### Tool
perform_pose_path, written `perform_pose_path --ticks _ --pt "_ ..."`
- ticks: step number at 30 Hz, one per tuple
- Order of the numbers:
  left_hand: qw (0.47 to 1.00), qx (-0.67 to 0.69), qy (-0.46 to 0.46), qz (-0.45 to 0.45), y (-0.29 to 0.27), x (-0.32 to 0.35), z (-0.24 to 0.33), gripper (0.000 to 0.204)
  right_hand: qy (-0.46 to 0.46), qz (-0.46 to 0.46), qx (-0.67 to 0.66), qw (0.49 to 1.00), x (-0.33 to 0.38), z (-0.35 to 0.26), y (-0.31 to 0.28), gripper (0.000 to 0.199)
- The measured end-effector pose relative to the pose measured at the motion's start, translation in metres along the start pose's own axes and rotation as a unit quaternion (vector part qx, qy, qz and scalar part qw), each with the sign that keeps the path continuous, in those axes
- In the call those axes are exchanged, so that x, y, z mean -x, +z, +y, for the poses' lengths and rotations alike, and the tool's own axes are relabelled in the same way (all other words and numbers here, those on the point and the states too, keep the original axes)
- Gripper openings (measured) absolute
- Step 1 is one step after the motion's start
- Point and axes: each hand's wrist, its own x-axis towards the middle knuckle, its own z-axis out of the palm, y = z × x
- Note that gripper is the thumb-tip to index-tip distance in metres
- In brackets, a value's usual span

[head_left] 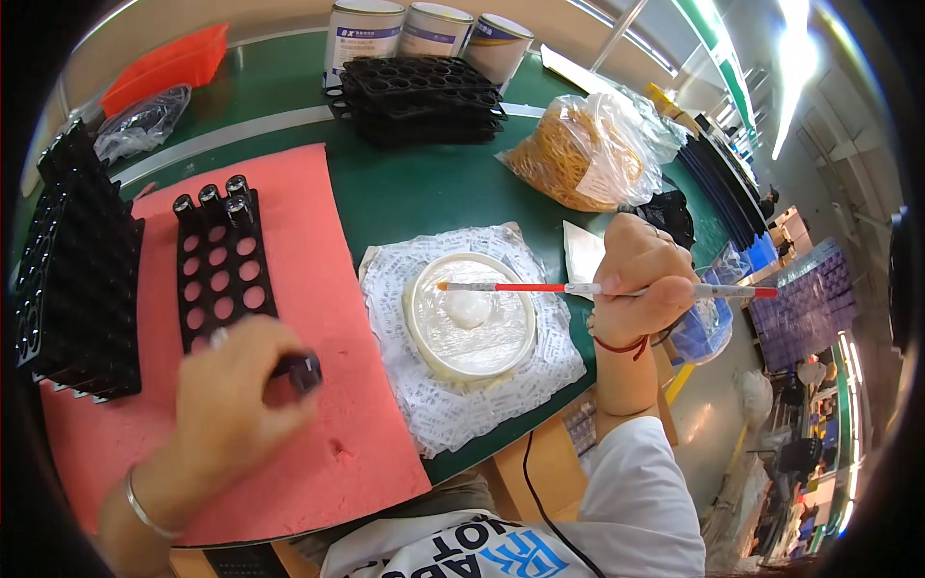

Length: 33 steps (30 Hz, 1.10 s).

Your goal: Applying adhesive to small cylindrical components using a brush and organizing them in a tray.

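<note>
My left hand (226,405), somewhat blurred, pinches a short black cylindrical part (303,373) over the pink mat (356,462). Just beyond it lies a black holed rack (232,262). Several black cylinders (237,210) stand in its far holes, while pink shows through the other holes. In my right hand (644,275) is a thin paintbrush (530,287), held level with its bristles pointing left. Its tip hovers over or touches a round white dish (529,337); which of the two, I cannot tell. Inside the dish is a clear, shiny substance (469,308). Printed white paper (434,419) lies underneath.
Tall stacked black racks (82,279) stand at the left. More black racks (419,96) sit at the back before several white cans (364,34). A bag of yellow rubber bands (578,159) lies back right, and a red bin (164,69) far left.
</note>
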Motion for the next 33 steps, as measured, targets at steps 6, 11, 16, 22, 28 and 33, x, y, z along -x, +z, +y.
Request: perform_pose_path --ticks 6,11,16,22,28,33 --pt "0.994 0.091 0.044 -0.044 0.011 0.022 0.004 0.038 -0.003 -0.03 0.013 0.999 0.004 0.003 0.0 0.05" --pt "0.989 0.118 0.057 -0.065 0.012 0.022 -0.001 0.037 0.026 -0.026 0.052 0.998 0.007 0.003 0.004 0.05" --pt "0.988 0.144 0.037 -0.05 0.013 0.025 -0.002 0.036 0.033 -0.012 0.022 0.999 0.007 0.005 0.004 0.052" --pt "0.986 0.156 0.015 -0.06 0.014 0.023 0.0 0.032 0.043 -0.027 0.007 0.999 0.006 0.002 0.007 0.052" --pt "0.982 0.173 -0.012 -0.079 0.011 0.022 0.0 0.03 0.084 -0.029 -0.074 0.993 0.007 0.004 0.01 0.051" --pt "0.981 0.176 -0.008 -0.074 0.013 0.022 -0.001 0.029 0.156 0.022 -0.13 0.979 0.009 0.008 0.008 0.053"
